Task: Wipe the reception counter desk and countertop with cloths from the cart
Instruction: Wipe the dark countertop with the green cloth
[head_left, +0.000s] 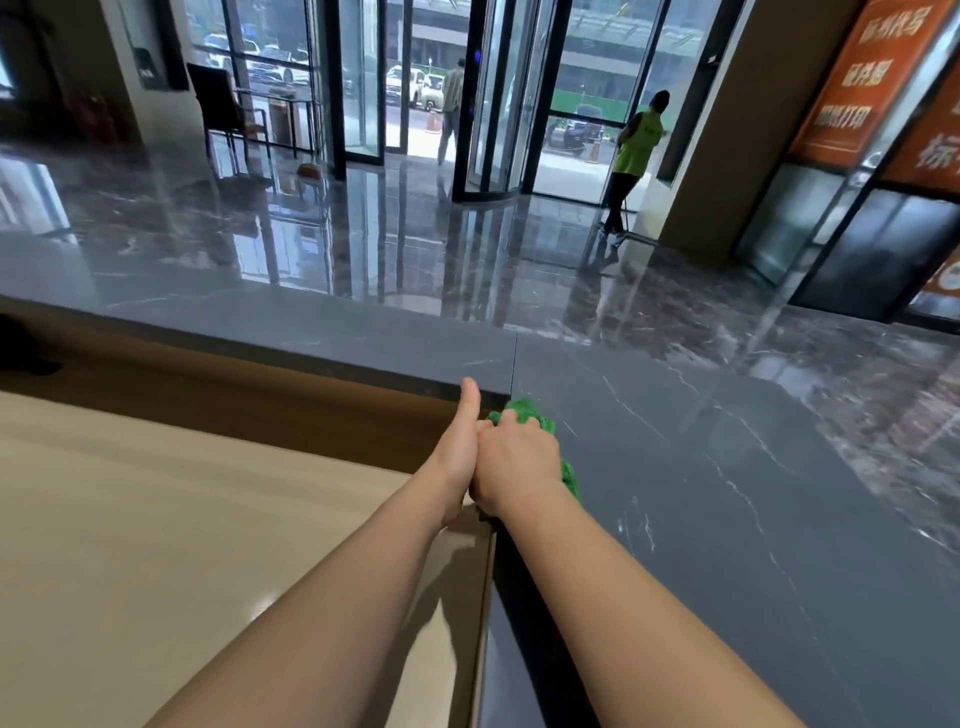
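The green cloth (535, 421) lies bunched at the inner corner of the dark marble counter (727, 493), under the right hand (511, 460), which is clamped on it. Unwiped marble runs right and away. The left hand (460, 441), empty and thumb up, touches it beside the counter's edge.

Daylight entered through the glass doors (488, 93) and was the main source. The polished floor (363, 244) carried strong reflections and glare. The forearms cast soft shadows onto the beige desk (156, 519). Straight lines bowed toward the edges. Distant signage (862, 78) was soft and slightly blurred.
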